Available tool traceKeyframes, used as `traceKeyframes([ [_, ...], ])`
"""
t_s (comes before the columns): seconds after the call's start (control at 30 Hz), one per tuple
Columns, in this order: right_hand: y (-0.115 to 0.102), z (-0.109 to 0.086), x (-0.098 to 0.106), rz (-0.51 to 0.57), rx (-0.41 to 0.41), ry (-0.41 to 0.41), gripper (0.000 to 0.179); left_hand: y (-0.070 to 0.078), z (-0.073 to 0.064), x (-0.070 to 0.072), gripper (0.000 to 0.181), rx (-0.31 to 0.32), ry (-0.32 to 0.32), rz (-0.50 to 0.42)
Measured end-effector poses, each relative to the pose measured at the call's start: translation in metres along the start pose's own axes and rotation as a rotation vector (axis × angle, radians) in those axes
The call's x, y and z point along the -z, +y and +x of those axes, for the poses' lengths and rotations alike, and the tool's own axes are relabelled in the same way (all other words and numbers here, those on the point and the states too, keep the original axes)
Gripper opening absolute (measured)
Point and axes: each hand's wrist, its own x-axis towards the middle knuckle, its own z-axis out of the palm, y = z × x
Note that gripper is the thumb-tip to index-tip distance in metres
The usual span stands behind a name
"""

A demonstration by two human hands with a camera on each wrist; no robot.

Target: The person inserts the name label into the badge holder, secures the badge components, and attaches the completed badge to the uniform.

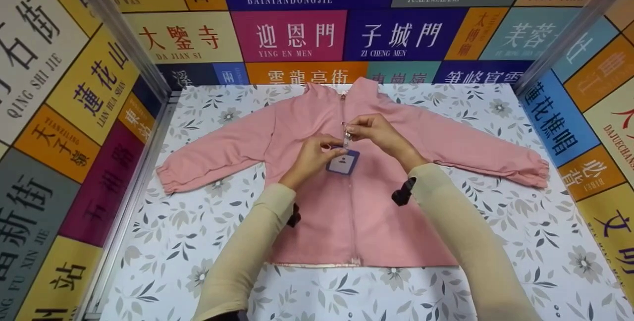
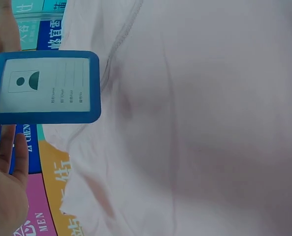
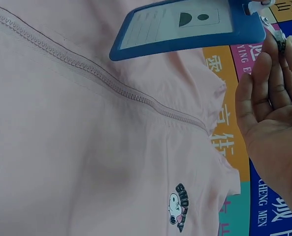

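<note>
A blue-framed ID badge (image 1: 343, 164) hangs over the front of a pink hooded jacket (image 1: 396, 222), with its printed side showing. My left hand (image 1: 313, 156) pinches it at its top edge, where the strap joins. Above that, the thumb and fingertips of my right hand (image 1: 380, 132) pinch the badge's metal clip (image 3: 279, 39). In the left wrist view the badge (image 2: 47, 115) covers part of the hands. Behind it in the right wrist view, the jacket's zipper (image 3: 131, 93) runs up the front, and a small cartoon print (image 3: 178, 209) lies beside it.
The jacket lies flat, its left-side sleeve (image 1: 213, 155) and right-side sleeve (image 1: 495, 155) spread wide on a floral-patterned table (image 1: 183, 232). Panels with coloured street-name signs (image 1: 290, 36) stand around the back and both sides.
</note>
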Motion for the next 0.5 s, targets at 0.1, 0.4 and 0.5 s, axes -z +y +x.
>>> traceKeyframes([
  [0.1,0.0004,-0.0001,-0.0003,-0.002,0.007,0.015,0.021,0.0008,0.0014,-0.0016,0.020,0.021,0.007,-0.032],
  [0.4,-0.0010,-0.0002,-0.0018,-0.002,0.020,0.033,0.020,-0.0003,0.0023,-0.0065,0.016,0.086,0.058,-0.086],
  [0.5,-0.0009,-0.0005,-0.0027,-0.002,0.026,0.033,0.022,-0.0007,0.0021,-0.0078,0.015,0.101,0.067,-0.099],
])
